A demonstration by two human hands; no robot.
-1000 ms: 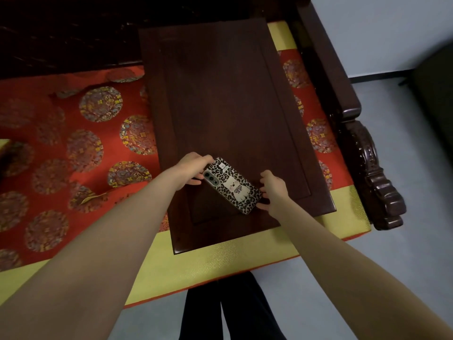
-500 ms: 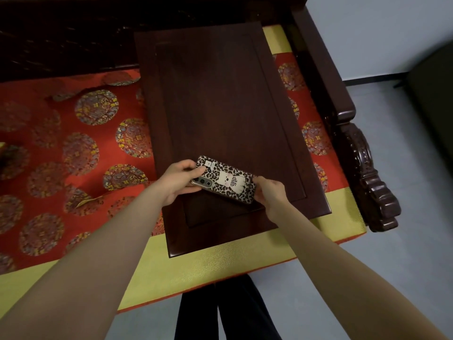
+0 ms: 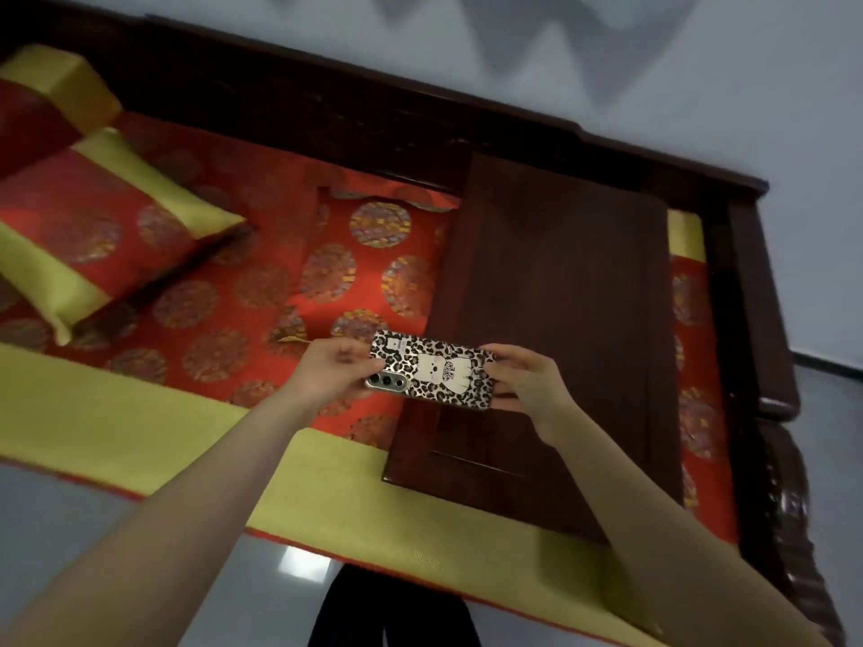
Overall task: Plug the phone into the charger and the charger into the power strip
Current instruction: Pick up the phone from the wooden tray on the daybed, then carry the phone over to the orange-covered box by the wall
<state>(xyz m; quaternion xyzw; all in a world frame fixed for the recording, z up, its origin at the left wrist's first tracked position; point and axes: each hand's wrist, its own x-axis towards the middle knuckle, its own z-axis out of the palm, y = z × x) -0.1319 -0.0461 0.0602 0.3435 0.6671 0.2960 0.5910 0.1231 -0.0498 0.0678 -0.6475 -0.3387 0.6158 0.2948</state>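
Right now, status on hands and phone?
Left hand and right hand: each has a grip on one end of the leopard-print-cased phone, held above the dark wooden board. No charger or power strip visible.

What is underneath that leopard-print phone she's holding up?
Beneath the phone, held by the left hand and right hand, show the dark wooden board and red patterned cushion. What lies directly behind it is covered.
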